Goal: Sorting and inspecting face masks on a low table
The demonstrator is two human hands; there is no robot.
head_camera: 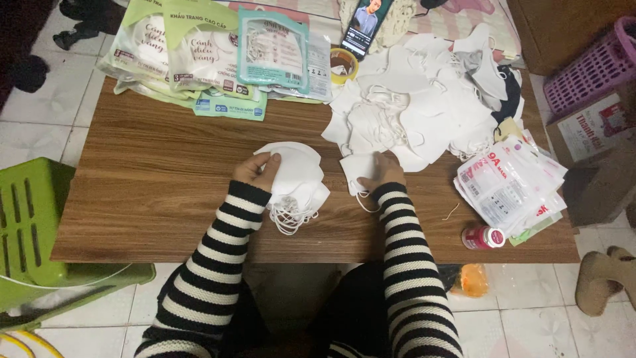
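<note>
My left hand [258, 168] grips a stack of white face masks [296, 176] over the wooden table [152, 192], their ear loops dangling below. My right hand [379, 171] rests on a single white mask [354, 171] lying flat just right of the stack. A big loose heap of white masks [424, 106] spreads behind my right hand. Both arms wear black-and-white striped sleeves.
Printed mask packets [199, 59] lie at the table's back left, flat plastic bags [510, 182] at the right. A tape roll [344, 65], a phone [365, 25] and a small red-and-white bottle [483, 237] are there too. A green plastic stool [40, 232] stands left, a pink basket [589, 66] right.
</note>
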